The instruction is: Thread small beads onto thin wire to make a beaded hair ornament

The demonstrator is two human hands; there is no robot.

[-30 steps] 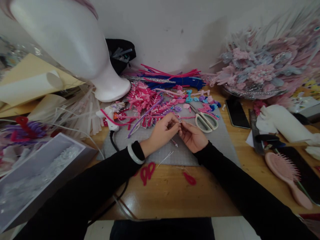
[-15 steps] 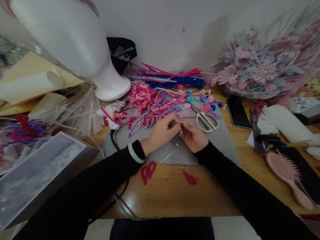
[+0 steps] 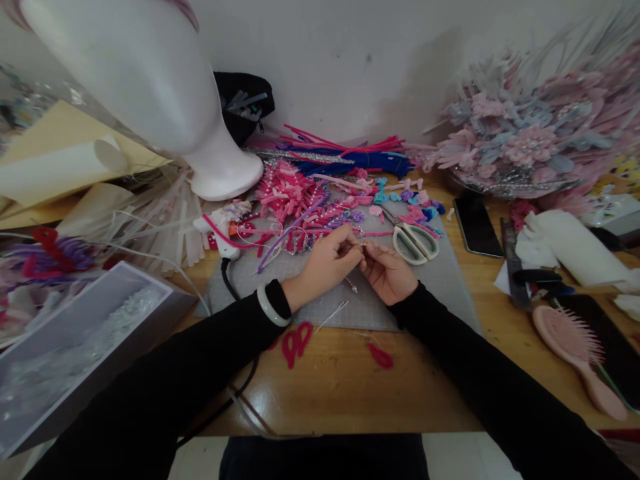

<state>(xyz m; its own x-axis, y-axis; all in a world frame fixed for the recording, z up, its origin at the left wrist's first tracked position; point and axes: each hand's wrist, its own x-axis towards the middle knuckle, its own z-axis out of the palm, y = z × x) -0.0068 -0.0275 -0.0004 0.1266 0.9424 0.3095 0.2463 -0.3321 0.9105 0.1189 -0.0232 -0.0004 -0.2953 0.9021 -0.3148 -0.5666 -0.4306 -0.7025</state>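
My left hand (image 3: 327, 261) and my right hand (image 3: 387, 270) meet above the grey cutting mat (image 3: 435, 293). The fingertips of both are pinched together around something small and thin that I cannot make out. A short beaded stem (image 3: 352, 285) shows just below the fingers; whether it belongs to what they hold is unclear. Scissors with pale handles (image 3: 415, 244) lie right of my right hand. Behind my hands is a heap of pink fuzzy, beaded pieces (image 3: 290, 193). Dark red fuzzy loops (image 3: 296, 341) with thin wire ends lie near the mat's front edge.
A glue gun (image 3: 225, 237) with a black cord rests left of my hands, near a white mannequin head (image 3: 150, 87). An open box (image 3: 95, 333) of clear pieces stands at left. On the right are a phone (image 3: 477, 227), a pink hairbrush (image 3: 575, 353) and a flower bunch (image 3: 530, 143).
Almost nothing differs. Both hands keep their pinch in the same place, and the whole view has shifted only very slightly.
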